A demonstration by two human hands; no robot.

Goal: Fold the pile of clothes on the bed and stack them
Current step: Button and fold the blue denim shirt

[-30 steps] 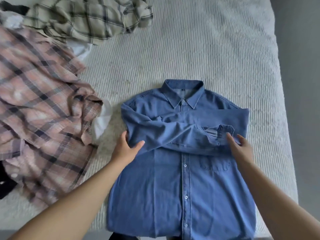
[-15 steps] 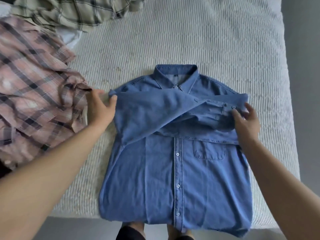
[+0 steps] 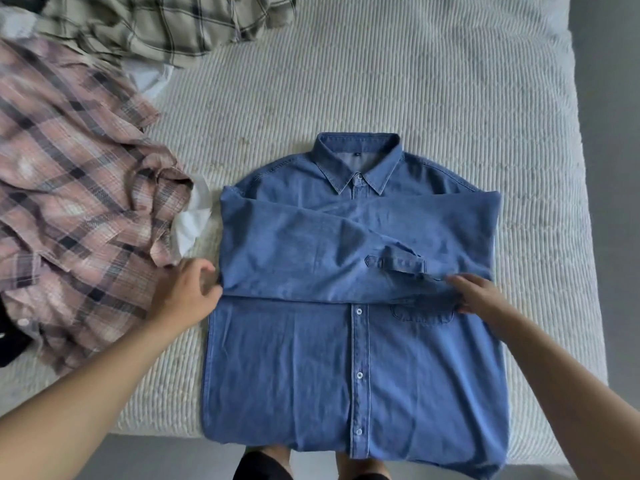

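The bed (image 3: 398, 81) is covered with a pale ribbed spread. A blue denim shirt (image 3: 346, 358) is laid flat on it near the front edge, its hem hanging over. A pink plaid shirt (image 3: 69, 202) is heaped at the left, and a green plaid shirt (image 3: 149, 26) lies crumpled at the far left.

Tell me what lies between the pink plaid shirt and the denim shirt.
In the head view, a white garment peeks out from under the pink plaid shirt, then a bare strip of bed before the denim shirt.
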